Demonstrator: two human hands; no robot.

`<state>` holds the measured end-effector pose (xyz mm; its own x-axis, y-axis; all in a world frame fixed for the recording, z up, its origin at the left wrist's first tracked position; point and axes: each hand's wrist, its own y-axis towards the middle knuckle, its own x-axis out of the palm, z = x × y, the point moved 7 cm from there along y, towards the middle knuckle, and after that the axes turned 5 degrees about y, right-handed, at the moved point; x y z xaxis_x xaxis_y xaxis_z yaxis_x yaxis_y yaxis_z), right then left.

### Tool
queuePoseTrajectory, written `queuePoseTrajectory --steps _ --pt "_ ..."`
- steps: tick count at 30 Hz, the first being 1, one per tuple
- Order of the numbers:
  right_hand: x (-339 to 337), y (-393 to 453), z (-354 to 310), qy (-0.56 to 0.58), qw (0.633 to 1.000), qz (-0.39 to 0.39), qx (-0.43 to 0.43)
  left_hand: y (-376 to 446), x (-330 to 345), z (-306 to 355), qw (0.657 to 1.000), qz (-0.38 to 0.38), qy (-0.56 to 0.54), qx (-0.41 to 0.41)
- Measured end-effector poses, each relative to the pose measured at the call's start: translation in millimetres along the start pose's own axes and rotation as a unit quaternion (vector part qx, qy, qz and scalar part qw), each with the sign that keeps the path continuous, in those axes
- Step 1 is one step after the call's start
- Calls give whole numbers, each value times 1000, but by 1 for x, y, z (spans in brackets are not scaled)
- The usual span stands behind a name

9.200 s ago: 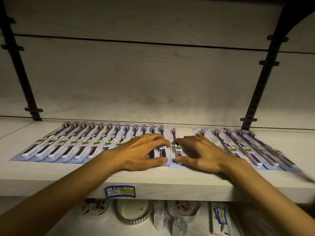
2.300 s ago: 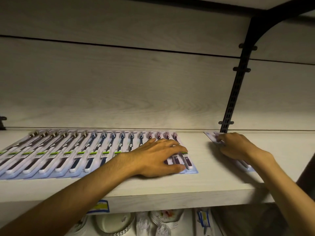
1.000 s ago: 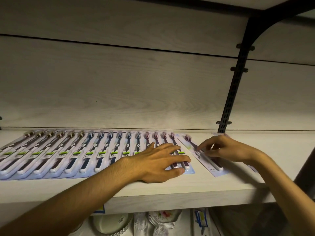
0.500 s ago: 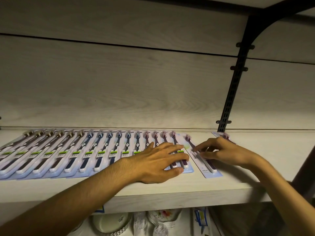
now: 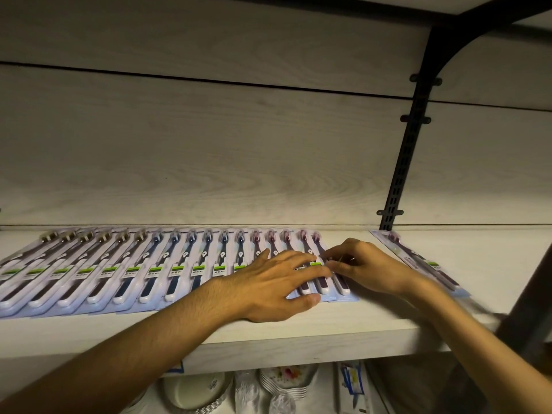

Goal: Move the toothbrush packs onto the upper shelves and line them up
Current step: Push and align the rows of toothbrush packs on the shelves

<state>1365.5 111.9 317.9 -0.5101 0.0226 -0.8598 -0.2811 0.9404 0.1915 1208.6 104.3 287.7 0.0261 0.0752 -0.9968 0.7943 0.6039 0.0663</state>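
Both bare forearms reach up and forward from the lower corners of the view, converging toward the middle. The left hand (image 5: 277, 282) lies palm down with its fingers straight and slightly spread, pointing right, and its thumb stretched along the near side. The right hand (image 5: 363, 268) sits just beside it, back of the hand up, wrist bent inward, fingers curled leftward in a pinch at their tips. The fingertips of the two hands almost meet.
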Motion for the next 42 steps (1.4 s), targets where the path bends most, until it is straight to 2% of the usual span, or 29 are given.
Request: queuePoseTrajectory --steps 7,9,10,12,14,16,19,25,31,42 --pt "-1 -1 10 1 1000 11 -5 1 2 -1 1000 -7 9 -1" --pt "-19 -1 25 -34 996 79 -1 1 3 -1 1000 -13 13 -2" --pt "-32 -2 34 -88 988 129 7 0 3 -2 1000 -13 15 -2" --pt "-57 -7 55 -220 955 185 73 0 3 -2 1000 -13 17 -2" --pt "-73 -15 80 -299 921 165 187 0 4 -3 1000 -14 20 -2" --pt "-76 -25 99 -297 904 113 284 1 5 -4 1000 -9 24 -1" --pt "-69 -32 117 -292 896 62 330 1 5 -4 1000 1 29 2" --pt "-58 -25 107 -268 927 69 252 0 3 -3 1000 3 31 2" --pt "-39 -17 73 -140 977 53 155 3 -7 0 1000 9 8 9" --pt "-23 -11 52 -18 997 33 72 28 -6 17 999 16 -12 25"
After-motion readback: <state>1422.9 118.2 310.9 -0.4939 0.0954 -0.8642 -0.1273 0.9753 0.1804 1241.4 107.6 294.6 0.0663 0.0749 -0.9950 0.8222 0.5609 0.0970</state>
